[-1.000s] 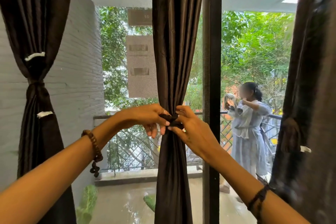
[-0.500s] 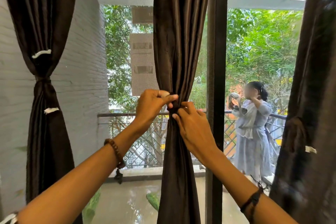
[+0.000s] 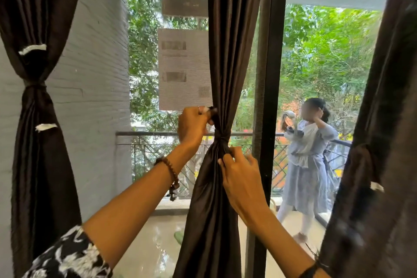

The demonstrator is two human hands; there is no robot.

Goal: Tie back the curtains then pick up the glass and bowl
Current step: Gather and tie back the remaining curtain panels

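Observation:
A dark brown middle curtain (image 3: 228, 52) hangs in front of me, gathered into a narrow waist by a dark tie band (image 3: 222, 135). My left hand (image 3: 193, 125) is closed on the upper end of the tie at the curtain's left side. Just below the knot, my right hand (image 3: 240, 175) pinches the lower end of the tie against the fabric. The left curtain (image 3: 36, 119) is tied back at its waist. The right curtain (image 3: 379, 142) also looks gathered. No glass or bowl is in view.
A black window frame post (image 3: 269, 74) stands right behind the middle curtain. Beyond the pane is a balcony with a metal railing (image 3: 158, 140), a white brick wall (image 3: 94, 97) at left and a person in a pale blue dress (image 3: 306, 160) at right.
My left hand rose and pulled the tie end up to the left. My right hand dropped below the knot. The band drew tighter around the curtain.

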